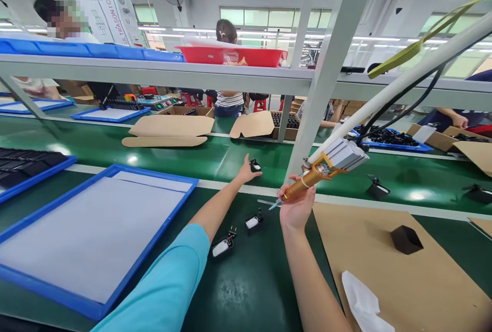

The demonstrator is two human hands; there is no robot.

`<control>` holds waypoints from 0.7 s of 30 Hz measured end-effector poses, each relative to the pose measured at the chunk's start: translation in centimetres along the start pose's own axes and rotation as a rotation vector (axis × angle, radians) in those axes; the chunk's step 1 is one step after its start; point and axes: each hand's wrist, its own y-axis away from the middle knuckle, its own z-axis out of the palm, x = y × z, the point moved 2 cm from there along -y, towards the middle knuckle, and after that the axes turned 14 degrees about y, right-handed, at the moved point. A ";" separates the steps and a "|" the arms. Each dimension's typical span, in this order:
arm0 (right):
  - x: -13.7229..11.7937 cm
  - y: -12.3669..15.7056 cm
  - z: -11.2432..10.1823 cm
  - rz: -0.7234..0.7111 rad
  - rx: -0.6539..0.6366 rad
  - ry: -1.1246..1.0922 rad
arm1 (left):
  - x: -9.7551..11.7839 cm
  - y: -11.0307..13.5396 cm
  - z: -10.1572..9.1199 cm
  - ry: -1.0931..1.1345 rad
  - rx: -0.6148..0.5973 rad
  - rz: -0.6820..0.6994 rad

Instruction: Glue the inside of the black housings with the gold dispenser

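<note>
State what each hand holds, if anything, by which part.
Right hand: the gold tool, by its barrel near the tip. Left hand: at a black device; grip unclear.

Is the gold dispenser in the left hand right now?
No, the right hand grips the gold dispenser, while the left hand reaches out to a black part.

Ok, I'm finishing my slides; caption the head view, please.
Left hand at a small black housing, right hand holding a gold-bodied dispensing gun over the green workbench.
</note>
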 end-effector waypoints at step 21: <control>-1.7 5.5 4.1 0.011 -0.135 -0.018 | -2.0 28.6 -14.4 0.102 -0.319 -0.134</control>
